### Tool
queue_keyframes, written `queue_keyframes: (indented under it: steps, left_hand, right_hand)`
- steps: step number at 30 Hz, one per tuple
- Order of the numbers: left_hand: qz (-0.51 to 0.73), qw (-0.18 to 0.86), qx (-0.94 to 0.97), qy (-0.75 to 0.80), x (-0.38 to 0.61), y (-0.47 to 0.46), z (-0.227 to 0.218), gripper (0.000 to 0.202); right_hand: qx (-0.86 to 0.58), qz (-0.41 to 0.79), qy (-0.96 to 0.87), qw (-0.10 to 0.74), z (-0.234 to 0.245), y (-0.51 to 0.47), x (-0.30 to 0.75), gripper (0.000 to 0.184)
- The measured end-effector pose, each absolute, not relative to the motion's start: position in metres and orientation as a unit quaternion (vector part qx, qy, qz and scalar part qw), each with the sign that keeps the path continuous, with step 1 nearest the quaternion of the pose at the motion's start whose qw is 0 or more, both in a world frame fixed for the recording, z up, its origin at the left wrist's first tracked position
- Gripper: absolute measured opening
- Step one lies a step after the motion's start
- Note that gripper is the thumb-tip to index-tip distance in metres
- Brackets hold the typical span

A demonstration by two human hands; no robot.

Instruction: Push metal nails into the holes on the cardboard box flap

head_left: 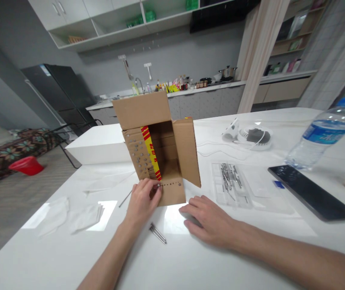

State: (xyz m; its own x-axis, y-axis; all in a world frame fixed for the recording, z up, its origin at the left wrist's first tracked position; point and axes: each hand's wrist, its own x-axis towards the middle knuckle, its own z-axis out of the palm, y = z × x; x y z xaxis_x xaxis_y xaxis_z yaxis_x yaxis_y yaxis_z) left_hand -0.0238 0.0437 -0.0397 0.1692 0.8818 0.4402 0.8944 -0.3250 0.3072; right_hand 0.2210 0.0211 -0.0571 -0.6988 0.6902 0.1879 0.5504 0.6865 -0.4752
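A cardboard box (pixel 142 109) stands on the white table with its flaps open. Round grey nail heads dot its left flap (pixel 134 147). Along the lower flap (pixel 172 197) runs a row of small dark holes. My left hand (pixel 143 197) is at that flap's left edge, thumb and finger pinched on a nail whose head shows at the fingertips. Past its knuckles a thin metal rod (pixel 125 198) sticks out to the left. My right hand (pixel 205 219) rests on the table right of the flap, fingers apart and holding nothing. Several loose nails (pixel 158 233) lie between my forearms.
An open clear plastic case (pixel 216 189) of nails sits to the right. Beyond it are a black phone (pixel 311 191), a water bottle (pixel 320 139) and a round white device (pixel 255 137) with a cable. White tissues (pixel 86 217) lie left; a white block (pixel 100 145) stands behind them.
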Motion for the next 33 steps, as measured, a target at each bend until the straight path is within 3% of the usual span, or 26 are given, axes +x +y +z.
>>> queue_keyframes:
  steps: [13,21,33]
  left_hand:
    - [-0.272,-0.075,-0.787,-0.548,-0.038,0.026,-0.020,0.016]
    - [-0.313,-0.031,-0.789,-0.529,-0.034,0.024,-0.023,0.013]
    - [-0.278,-0.042,-0.789,-0.546,-0.031,0.028,-0.028,0.020]
  right_hand:
    - [-0.341,0.199,-0.900,0.185,-0.058,0.021,0.221,0.017]
    - [-0.342,0.198,-0.900,0.185,-0.058,0.021,0.221,0.017]
    - [-0.344,0.204,-0.899,0.180,-0.056,0.021,0.221,0.018]
